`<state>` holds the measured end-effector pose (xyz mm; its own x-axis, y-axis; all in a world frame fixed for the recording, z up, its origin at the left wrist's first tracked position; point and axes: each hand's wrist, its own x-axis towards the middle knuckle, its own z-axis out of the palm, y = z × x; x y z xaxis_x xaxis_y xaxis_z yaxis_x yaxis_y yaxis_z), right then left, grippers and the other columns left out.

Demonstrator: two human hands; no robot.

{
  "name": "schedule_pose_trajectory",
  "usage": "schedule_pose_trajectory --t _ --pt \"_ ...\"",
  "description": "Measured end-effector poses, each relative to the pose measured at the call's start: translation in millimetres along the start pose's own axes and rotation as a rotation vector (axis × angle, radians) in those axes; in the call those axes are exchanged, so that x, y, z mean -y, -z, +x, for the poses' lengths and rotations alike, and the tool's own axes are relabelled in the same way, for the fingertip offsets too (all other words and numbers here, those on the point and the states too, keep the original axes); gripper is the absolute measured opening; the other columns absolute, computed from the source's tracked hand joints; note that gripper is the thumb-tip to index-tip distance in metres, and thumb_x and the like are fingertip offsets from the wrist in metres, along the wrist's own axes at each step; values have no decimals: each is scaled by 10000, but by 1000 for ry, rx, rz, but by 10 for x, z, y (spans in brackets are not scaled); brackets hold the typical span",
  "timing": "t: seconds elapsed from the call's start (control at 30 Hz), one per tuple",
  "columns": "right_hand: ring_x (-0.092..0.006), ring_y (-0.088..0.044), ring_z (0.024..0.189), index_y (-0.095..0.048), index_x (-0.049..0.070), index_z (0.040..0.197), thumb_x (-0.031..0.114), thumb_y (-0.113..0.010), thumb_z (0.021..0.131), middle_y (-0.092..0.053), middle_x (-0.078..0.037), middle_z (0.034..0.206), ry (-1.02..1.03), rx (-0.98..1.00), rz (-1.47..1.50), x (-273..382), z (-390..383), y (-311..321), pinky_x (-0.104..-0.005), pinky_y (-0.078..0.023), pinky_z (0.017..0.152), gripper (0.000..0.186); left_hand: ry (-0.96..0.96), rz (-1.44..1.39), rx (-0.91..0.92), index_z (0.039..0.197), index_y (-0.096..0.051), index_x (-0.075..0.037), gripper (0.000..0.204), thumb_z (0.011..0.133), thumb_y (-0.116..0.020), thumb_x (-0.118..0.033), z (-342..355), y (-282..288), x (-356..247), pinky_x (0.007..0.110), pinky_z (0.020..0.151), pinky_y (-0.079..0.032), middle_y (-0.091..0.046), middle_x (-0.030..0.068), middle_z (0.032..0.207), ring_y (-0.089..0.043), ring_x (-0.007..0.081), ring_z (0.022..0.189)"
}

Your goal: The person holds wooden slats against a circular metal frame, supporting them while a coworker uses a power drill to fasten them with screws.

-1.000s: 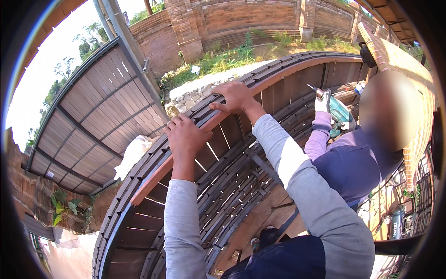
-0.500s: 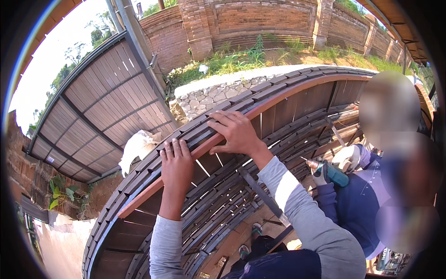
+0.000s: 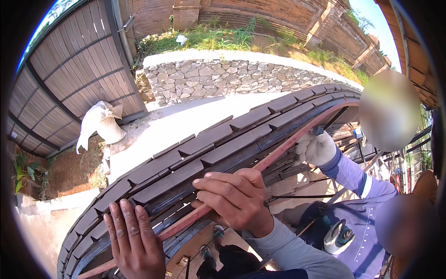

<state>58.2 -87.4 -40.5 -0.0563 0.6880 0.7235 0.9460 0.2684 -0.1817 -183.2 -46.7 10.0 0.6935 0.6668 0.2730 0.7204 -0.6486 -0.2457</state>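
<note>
A long reddish-brown strip (image 3: 276, 157) runs along the inner side of a curved dark frame, which is faced with overlapping dark brown slats (image 3: 204, 138). My right hand (image 3: 237, 200) is closed round the strip, its fingers curled over it from above. My left hand (image 3: 134, 239) lies with fingers stretched out over the strip and the dark edge, near the lower left. Farther right, a co-worker's gloved hand (image 3: 318, 148) is at the same strip. The co-worker's other gloved hand (image 3: 335, 237) is low, at a green drill (image 3: 344, 233) that is partly hidden.
Beyond the frame stand a low stone wall (image 3: 200, 79) and a brick wall (image 3: 260, 18). A slatted gate (image 3: 69, 65) is at the left, with a white sack (image 3: 104, 122) at its foot. The co-worker (image 3: 353, 218) is close on my right.
My right hand has gone from resting on the edge to wrapping the strip. My view has come closer to the slats. The co-worker has lowered the drill and brought one hand to the strip.
</note>
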Motion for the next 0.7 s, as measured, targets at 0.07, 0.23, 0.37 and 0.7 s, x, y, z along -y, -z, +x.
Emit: schedule_pose_trajectory --t 0.07,0.23,0.37,0.7 --pt "-105 -713 1158 -745 182 995 257 -773 943 -782 42 1216 -16 50 24 53 27 24 -302 -447 910 96 24 -46 2 1481 -609 -7 451 1045 -551 -106 15 95 -2 562 1173 -507 -625 227 1501 -601 431 1391" --pt "-87 -703 1171 -744 206 1018 250 -746 975 -784 54 1244 -38 127 -2 4 55 53 -274 -425 868 62 43 -66 -28 1422 -652 -13 371 1059 -587 -45 149 -12 -2 557 1150 -537 -656 215 1472 -628 413 1372" --pt "-84 -705 1160 -739 217 1026 238 -738 978 -788 53 1237 -28 130 -11 -3 61 39 -260 -418 849 53 50 -75 -52 1392 -678 -14 337 1064 -618 -67 181 -37 8 548 1135 -552 -690 208 1425 -649 410 1345" --pt "-81 -679 1190 -689 277 1142 304 -778 949 -762 120 1272 -8 71 -3 17 53 -34 -316 -411 953 215 91 -106 -121 1442 -662 -70 428 1048 -661 -238 25 -97 39 527 1147 -521 -666 194 1457 -633 379 1366"
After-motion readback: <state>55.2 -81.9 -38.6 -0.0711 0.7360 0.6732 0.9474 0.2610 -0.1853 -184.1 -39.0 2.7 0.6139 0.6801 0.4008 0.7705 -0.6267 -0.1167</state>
